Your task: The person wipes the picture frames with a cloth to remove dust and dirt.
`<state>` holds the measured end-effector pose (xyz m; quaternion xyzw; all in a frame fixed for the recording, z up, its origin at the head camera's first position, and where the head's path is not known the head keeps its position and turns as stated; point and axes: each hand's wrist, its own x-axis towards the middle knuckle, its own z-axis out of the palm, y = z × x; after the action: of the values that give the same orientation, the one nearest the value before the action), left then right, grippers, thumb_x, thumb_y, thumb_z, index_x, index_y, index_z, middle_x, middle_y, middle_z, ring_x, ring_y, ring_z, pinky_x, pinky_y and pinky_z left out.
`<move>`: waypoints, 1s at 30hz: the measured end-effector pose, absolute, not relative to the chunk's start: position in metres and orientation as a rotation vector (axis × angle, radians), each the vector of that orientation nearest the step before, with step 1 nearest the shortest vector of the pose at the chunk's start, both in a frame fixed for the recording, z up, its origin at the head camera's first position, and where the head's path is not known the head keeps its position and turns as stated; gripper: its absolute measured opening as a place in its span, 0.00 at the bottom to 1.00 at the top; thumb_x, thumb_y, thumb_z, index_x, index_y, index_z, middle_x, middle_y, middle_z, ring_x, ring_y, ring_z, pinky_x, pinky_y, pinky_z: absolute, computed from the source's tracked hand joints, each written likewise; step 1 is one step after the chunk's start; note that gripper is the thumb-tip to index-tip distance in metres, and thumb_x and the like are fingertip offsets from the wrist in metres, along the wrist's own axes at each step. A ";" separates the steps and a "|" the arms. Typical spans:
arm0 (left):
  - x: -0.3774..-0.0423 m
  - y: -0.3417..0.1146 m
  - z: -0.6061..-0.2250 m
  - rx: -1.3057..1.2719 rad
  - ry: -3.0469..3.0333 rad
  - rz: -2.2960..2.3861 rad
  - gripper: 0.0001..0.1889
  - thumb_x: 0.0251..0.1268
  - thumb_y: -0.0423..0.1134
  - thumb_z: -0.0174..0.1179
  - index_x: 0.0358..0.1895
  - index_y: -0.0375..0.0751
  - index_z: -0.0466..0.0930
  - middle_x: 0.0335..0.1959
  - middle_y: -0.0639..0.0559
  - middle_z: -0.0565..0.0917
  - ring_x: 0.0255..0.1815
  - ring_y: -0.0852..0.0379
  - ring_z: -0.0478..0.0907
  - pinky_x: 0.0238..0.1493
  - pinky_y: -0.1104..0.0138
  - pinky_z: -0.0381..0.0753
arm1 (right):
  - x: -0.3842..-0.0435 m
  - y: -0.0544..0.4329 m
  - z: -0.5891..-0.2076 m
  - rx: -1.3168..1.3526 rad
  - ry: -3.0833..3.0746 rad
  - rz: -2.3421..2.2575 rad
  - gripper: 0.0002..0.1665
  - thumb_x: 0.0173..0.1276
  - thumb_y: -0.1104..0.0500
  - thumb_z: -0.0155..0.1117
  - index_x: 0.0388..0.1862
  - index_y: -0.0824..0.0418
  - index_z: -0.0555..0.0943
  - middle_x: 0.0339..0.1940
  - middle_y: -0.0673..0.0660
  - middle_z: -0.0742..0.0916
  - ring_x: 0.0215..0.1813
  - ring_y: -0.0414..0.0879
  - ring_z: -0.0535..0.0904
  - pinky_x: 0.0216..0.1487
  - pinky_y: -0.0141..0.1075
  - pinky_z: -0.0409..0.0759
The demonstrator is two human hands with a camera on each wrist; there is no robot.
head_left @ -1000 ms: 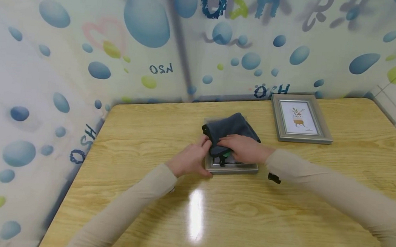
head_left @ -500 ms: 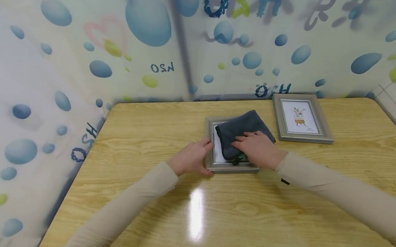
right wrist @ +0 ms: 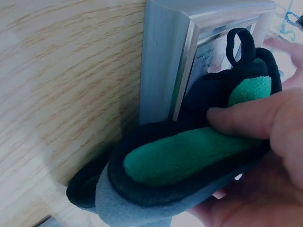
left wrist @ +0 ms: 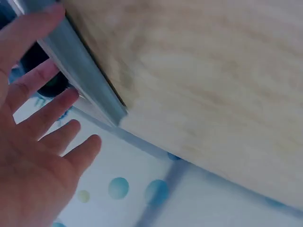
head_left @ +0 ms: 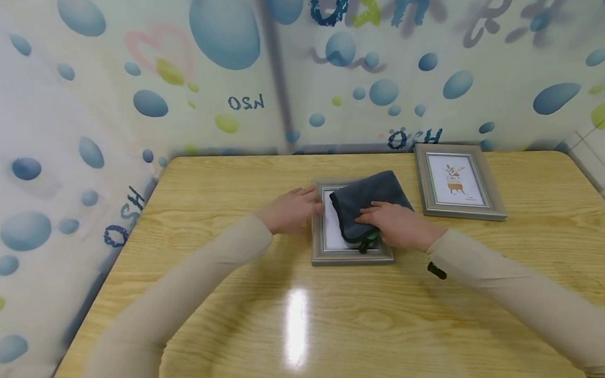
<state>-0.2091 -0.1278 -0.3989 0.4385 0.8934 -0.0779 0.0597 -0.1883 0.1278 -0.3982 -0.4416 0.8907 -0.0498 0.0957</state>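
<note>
A folded dark grey cleaning cloth [head_left: 371,202] with black edging lies across a silver-grey picture frame [head_left: 352,261]. Its green inner side [right wrist: 175,156] and a black hanging loop [right wrist: 240,45] show in the right wrist view. My right hand [head_left: 394,223] holds the cloth, thumb on the green fold and fingers on the outer side. My left hand [head_left: 291,210] is at the frame's upper left side, fingers extended. In the left wrist view those fingers spread beside the frame's edge [left wrist: 80,61]; whether they touch it I cannot tell. The cloth hides much of the picture.
A second picture frame [head_left: 459,210] with a plant-pot drawing lies to the back right, close to the cloth's corner. Behind the wooden table [head_left: 377,332] rises a wall [head_left: 300,56] with blue and green dots.
My left hand has left the frame's lower left corner and moved up along its left side. The right hand has slid the cloth to the right, uncovering the frame's left part.
</note>
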 end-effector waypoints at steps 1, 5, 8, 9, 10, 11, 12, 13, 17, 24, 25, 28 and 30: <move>-0.216 -0.127 -0.399 1.309 2.720 -0.270 0.25 0.54 0.37 0.71 0.57 0.38 0.77 0.61 0.37 0.72 0.69 0.37 0.61 0.65 0.49 0.64 | -0.189 0.127 -0.399 -1.313 2.635 -0.148 0.27 0.58 0.78 0.61 0.59 0.70 0.77 0.59 0.68 0.79 0.64 0.64 0.71 0.66 0.53 0.64; -0.239 -0.122 -0.401 1.209 2.754 -0.328 0.23 0.59 0.30 0.65 0.60 0.35 0.75 0.66 0.39 0.69 0.71 0.40 0.58 0.67 0.52 0.63 | -0.188 0.124 -0.400 -1.305 2.610 -0.163 0.27 0.59 0.78 0.60 0.59 0.70 0.76 0.60 0.68 0.78 0.65 0.64 0.69 0.66 0.53 0.63; -0.251 -0.119 -0.404 1.151 2.715 -0.302 0.26 0.58 0.28 0.65 0.62 0.34 0.73 0.67 0.41 0.68 0.68 0.42 0.64 0.64 0.55 0.67 | -0.187 0.123 -0.402 -1.300 2.603 -0.168 0.27 0.59 0.78 0.60 0.60 0.70 0.76 0.61 0.68 0.77 0.65 0.65 0.69 0.66 0.53 0.63; -0.253 -0.118 -0.405 1.137 2.696 -0.280 0.26 0.58 0.28 0.66 0.62 0.34 0.72 0.67 0.41 0.68 0.66 0.42 0.66 0.62 0.55 0.69 | -0.186 0.123 -0.402 -1.303 2.606 -0.164 0.27 0.59 0.78 0.60 0.60 0.70 0.76 0.61 0.68 0.78 0.65 0.65 0.69 0.66 0.53 0.63; -0.256 -0.117 -0.406 1.121 2.676 -0.263 0.27 0.58 0.28 0.66 0.62 0.34 0.72 0.68 0.41 0.68 0.65 0.42 0.68 0.61 0.56 0.70 | -0.186 0.122 -0.402 -1.301 2.612 -0.165 0.27 0.59 0.77 0.60 0.60 0.70 0.76 0.61 0.68 0.78 0.65 0.65 0.69 0.66 0.53 0.63; -0.258 -0.117 -0.406 1.108 2.658 -0.247 0.28 0.57 0.28 0.66 0.63 0.34 0.72 0.68 0.40 0.67 0.64 0.43 0.69 0.60 0.56 0.72 | -0.186 0.123 -0.403 -1.303 2.620 -0.163 0.27 0.59 0.77 0.60 0.60 0.70 0.76 0.61 0.68 0.78 0.65 0.65 0.69 0.66 0.53 0.64; -0.259 -0.116 -0.406 1.091 2.642 -0.226 0.28 0.57 0.28 0.66 0.63 0.34 0.71 0.69 0.40 0.67 0.63 0.42 0.70 0.59 0.57 0.72 | -0.186 0.123 -0.403 -1.306 2.627 -0.156 0.27 0.59 0.77 0.61 0.60 0.69 0.77 0.61 0.67 0.78 0.65 0.65 0.69 0.66 0.53 0.64; -0.261 -0.116 -0.406 1.081 2.630 -0.210 0.28 0.57 0.27 0.66 0.63 0.34 0.72 0.69 0.39 0.66 0.62 0.43 0.71 0.58 0.57 0.73 | -0.186 0.122 -0.403 -1.301 2.633 -0.152 0.27 0.59 0.77 0.61 0.60 0.69 0.77 0.61 0.67 0.78 0.65 0.65 0.69 0.66 0.53 0.64; -0.267 -0.116 -0.405 1.092 2.623 -0.191 0.29 0.54 0.28 0.66 0.63 0.34 0.73 0.70 0.39 0.66 0.60 0.43 0.73 0.59 0.58 0.73 | -0.184 0.115 -0.399 -1.260 2.659 -0.107 0.26 0.60 0.75 0.62 0.59 0.68 0.78 0.60 0.65 0.79 0.63 0.64 0.71 0.64 0.52 0.66; -0.269 -0.115 -0.402 1.099 2.619 -0.193 0.28 0.56 0.32 0.68 0.63 0.38 0.74 0.68 0.41 0.68 0.56 0.42 0.76 0.58 0.57 0.73 | -0.175 0.082 -0.397 -1.364 2.622 -0.172 0.23 0.66 0.66 0.65 0.61 0.64 0.77 0.58 0.62 0.81 0.56 0.57 0.78 0.54 0.47 0.77; -0.270 -0.114 -0.402 1.095 2.615 -0.199 0.28 0.57 0.32 0.67 0.64 0.38 0.73 0.68 0.41 0.68 0.57 0.42 0.75 0.58 0.57 0.73 | -0.173 0.078 -0.398 -1.388 2.616 -0.200 0.24 0.66 0.65 0.65 0.61 0.64 0.77 0.58 0.62 0.81 0.56 0.57 0.78 0.52 0.47 0.78; -0.271 -0.113 -0.402 1.103 2.608 -0.211 0.27 0.59 0.31 0.66 0.63 0.38 0.73 0.69 0.41 0.67 0.58 0.42 0.74 0.59 0.57 0.72 | -0.169 0.077 -0.401 -1.419 2.639 -0.188 0.25 0.66 0.62 0.66 0.62 0.61 0.77 0.60 0.60 0.80 0.55 0.56 0.79 0.50 0.48 0.79; -0.272 -0.113 -0.403 1.112 2.606 -0.206 0.25 0.59 0.30 0.66 0.61 0.38 0.75 0.69 0.40 0.66 0.57 0.42 0.75 0.58 0.57 0.73 | -0.168 0.083 -0.400 -1.412 2.660 -0.120 0.26 0.65 0.62 0.67 0.63 0.59 0.77 0.61 0.58 0.80 0.56 0.55 0.78 0.49 0.48 0.80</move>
<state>-0.2720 -0.1125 -0.4035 0.3870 0.9070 -0.0718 0.1499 -0.1682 0.0829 -0.4003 -0.4675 0.8808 -0.0397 0.0639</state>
